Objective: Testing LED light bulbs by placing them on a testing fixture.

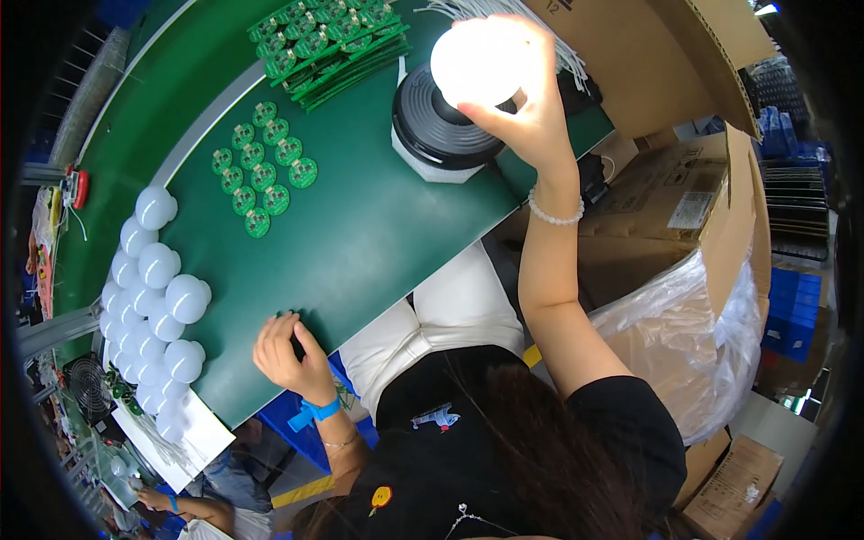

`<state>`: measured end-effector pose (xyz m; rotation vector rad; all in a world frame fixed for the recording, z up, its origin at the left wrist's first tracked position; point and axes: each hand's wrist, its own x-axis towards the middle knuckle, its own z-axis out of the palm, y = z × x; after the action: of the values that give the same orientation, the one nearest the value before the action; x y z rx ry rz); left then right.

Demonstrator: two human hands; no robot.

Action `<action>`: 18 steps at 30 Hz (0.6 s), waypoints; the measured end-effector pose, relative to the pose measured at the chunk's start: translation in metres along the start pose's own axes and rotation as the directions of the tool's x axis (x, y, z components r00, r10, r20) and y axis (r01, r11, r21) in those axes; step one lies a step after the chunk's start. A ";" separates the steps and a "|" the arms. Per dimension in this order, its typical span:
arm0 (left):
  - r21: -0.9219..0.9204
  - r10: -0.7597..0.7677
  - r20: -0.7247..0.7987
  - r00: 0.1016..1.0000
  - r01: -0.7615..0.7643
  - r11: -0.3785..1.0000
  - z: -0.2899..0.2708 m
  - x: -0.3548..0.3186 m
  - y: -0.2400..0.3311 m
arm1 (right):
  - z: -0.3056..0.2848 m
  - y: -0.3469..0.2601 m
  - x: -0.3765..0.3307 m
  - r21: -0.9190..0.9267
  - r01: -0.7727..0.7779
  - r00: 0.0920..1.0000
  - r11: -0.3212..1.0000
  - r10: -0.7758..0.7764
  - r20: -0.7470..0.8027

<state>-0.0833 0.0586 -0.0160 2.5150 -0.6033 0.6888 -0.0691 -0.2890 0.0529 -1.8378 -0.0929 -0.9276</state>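
Glowing bulb (pixel 477 65), top centre of the frame, pinched in my right hand (pixel 538 115) while my left hand (pixel 290 356) curls loosely, empty, looks light, slick, perhaps fragile, so I'd cup its round sides gently.

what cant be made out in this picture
Head: surface of glowing bulb, washed out by glare.
Head: part of black ringed disc, behind bulb and right hand.
Head: fine parts on loose round circuit boards, too small.
Head: rest of top cardboard box, cut off by upper edge.
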 end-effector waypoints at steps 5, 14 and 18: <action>-0.010 -0.011 0.002 1.000 0.011 1.000 0.000 0.001 0.001 | -0.012 0.003 0.004 0.129 -0.028 0.985 0.991 0.005 0.175; -0.007 -0.006 0.022 1.000 0.006 1.000 -0.001 0.002 0.003 | 0.001 0.005 0.003 0.116 -0.034 0.999 0.993 0.033 0.012; -0.002 -0.011 0.018 1.000 0.011 1.000 0.000 0.002 0.004 | 0.003 0.007 0.007 -0.117 0.046 0.999 0.992 -0.047 -0.005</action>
<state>-0.0838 0.0553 -0.0135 2.5230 -0.5952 0.6617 -0.0601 -0.2921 0.0515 -1.9471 -0.0782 -0.9902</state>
